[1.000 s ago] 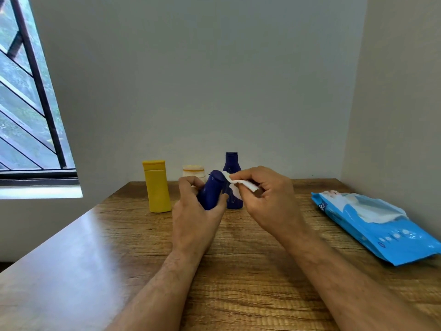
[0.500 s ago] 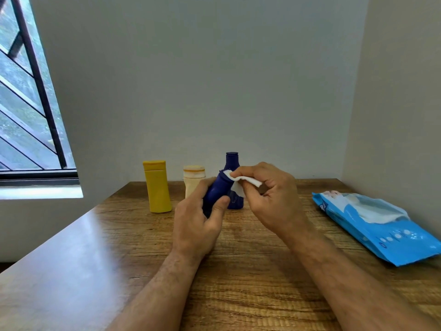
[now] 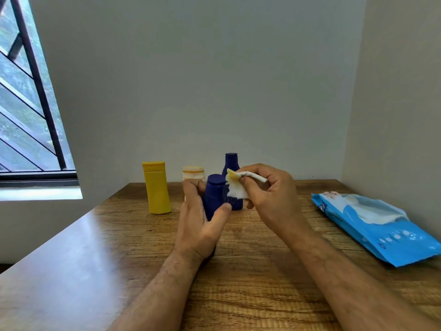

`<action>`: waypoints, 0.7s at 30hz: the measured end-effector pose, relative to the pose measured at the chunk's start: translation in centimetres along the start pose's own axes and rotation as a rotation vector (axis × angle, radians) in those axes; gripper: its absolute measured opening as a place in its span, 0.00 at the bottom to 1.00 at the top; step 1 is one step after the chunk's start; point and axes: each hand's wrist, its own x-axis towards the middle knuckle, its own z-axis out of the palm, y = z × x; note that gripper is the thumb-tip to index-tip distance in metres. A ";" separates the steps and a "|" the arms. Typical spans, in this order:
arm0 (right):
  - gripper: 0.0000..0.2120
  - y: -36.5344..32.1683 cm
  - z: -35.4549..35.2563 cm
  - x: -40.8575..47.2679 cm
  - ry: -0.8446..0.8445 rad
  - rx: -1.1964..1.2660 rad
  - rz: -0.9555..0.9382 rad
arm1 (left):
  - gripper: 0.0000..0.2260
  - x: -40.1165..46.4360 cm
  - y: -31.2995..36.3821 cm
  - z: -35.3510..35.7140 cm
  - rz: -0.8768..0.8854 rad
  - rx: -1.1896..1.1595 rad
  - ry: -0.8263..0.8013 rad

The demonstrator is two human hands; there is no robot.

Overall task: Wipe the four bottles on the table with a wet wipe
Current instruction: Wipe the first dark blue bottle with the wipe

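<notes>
Two hands work over the wooden table [image 3: 71, 271]. Your left hand [image 3: 202, 220] grips the small dark-blue bottle [image 3: 214, 194] round its body, upright near the table's middle. Your right hand [image 3: 269, 194] pinches a folded wet wipe [image 3: 241, 185] just beside the cap; whether wipe and bottle touch, you cannot tell. The wipe shows a yellowish stain at its top edge.

Handling, as judged: the bottle looks like light, stiff plastic, likely slippery once damp, so hold it low on the body and leave the cap and shoulder free. The wipe is soft and limp; keep it folded.

Count: four bottles. One is held; a yellow bottle [image 3: 156, 187], a cream bottle [image 3: 193, 173] and a taller dark-blue bottle [image 3: 232, 163] stand behind. One blue wipes pack [image 3: 381, 230] lies at right.
</notes>
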 end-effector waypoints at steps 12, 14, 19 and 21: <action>0.05 0.6 0.6 -0.1 -0.109 -0.147 0.234 | 0.13 0.2 -0.3 0.4 -0.168 -0.132 -0.018; 0.06 0.7 0.9 -0.1 -0.153 -0.110 0.326 | 0.14 0.3 -0.4 0.5 -0.164 -0.080 -0.070; 0.07 0.4 0.9 0.1 -0.174 0.175 0.453 | 0.24 0.3 -0.1 0.6 -0.175 0.100 -0.054; 0.07 0.3 0.7 0.1 -0.177 0.214 0.450 | 0.32 0.5 0.0 0.4 -0.151 0.163 -0.013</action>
